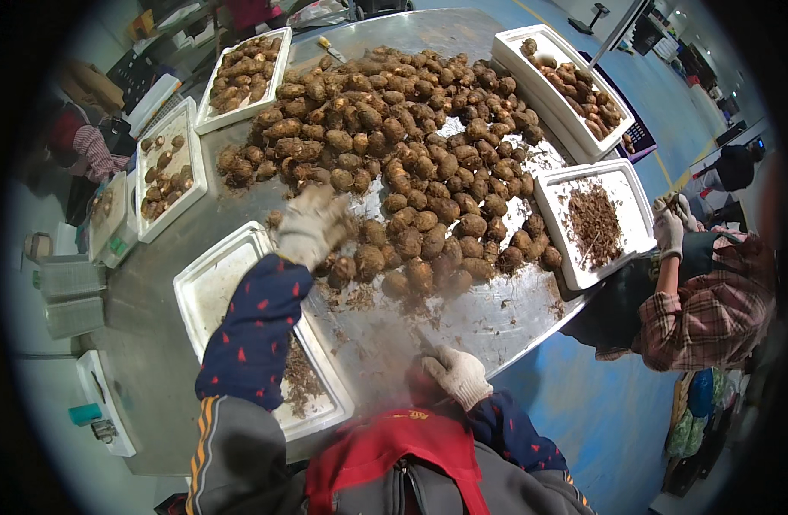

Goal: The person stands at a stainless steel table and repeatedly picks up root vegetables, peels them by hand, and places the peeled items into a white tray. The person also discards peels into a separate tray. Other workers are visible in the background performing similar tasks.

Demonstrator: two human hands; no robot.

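Note:
A large pile of brown, hairy taro corms (419, 167) covers much of the metal table (374, 335) in front of me. My left hand (310, 225), in a white knit glove, is at the pile's near left edge beside several corms; its fingers are blurred, and I cannot tell whether they grip one. My right hand (455, 374), also gloved, is close to my red apron (394, 444) at the table's near edge. Its fingers are curled, and blur hides whether anything is in them. Below my left forearm is a white foam box (194, 290) with brown peelings inside, partly covered by my sleeve.
White foam boxes with corms stand at far left (200, 122), left (197, 187) and far right (529, 71). Another foam box (577, 280) holds peelings. A knife (332, 49) lies at the back. On the right a gloved co-worker (696, 302) handles something small. Peeling scraps litter the tabletop.

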